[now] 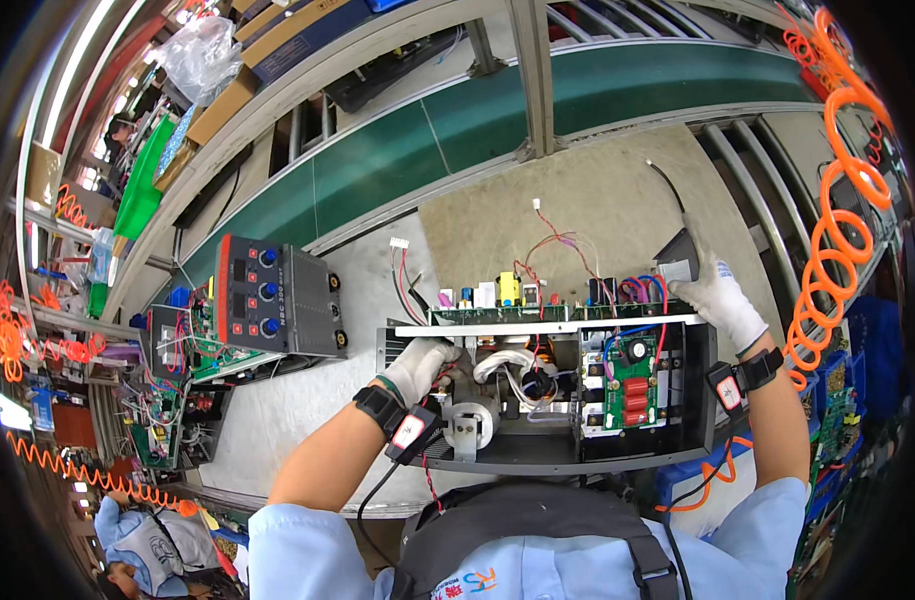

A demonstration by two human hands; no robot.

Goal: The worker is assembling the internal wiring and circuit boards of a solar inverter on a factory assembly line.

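In front of me lies an open dark metal chassis (538, 466) holding wiring, a round silver part (471, 428) and a small green board (633, 385) with red components. Along its far side runs a pale metal strip (548, 327), with a populated circuit board (478, 313) behind it. My white-gloved left hand (415, 370) reaches in at the left, fingers curled below the strip; its fingertips are hidden. At the right end, my gloved right hand (726, 305) closes on the board's edge, beside a dark angular piece (675, 250) with a thin black cable or rod (668, 182).
Left of the chassis stands a dark machine (283, 297) with blue knobs and red-edged front. Orange coiled hoses (846, 220) hang on the right. Beyond the bench, a green conveyor belt (378, 170) passes behind a metal post (533, 80). At lower left, a co-worker (163, 540) is seen.
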